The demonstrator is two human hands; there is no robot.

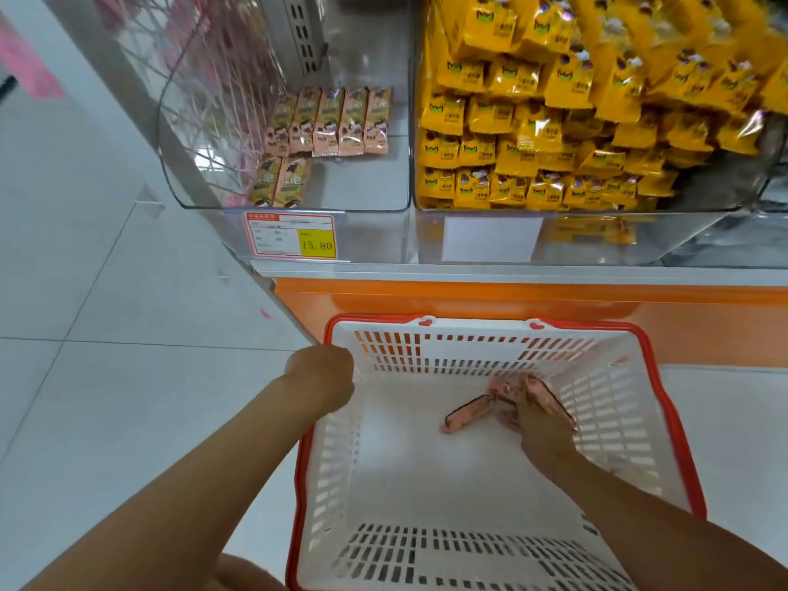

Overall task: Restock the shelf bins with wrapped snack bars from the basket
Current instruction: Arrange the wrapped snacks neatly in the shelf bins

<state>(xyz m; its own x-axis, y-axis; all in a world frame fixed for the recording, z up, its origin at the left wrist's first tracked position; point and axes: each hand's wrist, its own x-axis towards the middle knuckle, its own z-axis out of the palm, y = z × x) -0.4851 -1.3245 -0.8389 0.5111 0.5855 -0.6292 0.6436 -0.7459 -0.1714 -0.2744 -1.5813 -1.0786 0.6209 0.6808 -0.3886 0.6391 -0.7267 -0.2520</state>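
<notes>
Bars (pixel 468 414) in pink wrappers lie inside the basket (pixel 405 462), toward its far right. The right hand (pixel 543 422) covers some, fingers (pixel 511 418) on them; whether they grip is too blurred to tell. The left hand (pixel 320 377) clasps the basket's far-left rim.

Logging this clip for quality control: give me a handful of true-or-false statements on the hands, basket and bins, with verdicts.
1. The right hand is inside the basket, touching pink wrapped bars. True.
2. The left hand holds a bar over the bins. False: it is at the basket's far left corner, on the rim.
3. The right bin is packed with yellow packs. True.
4. The left bin is full to the top. False: only a few bars lie in it.
5. The basket is heaped with bars. False: only a few pink ones remain.
</notes>
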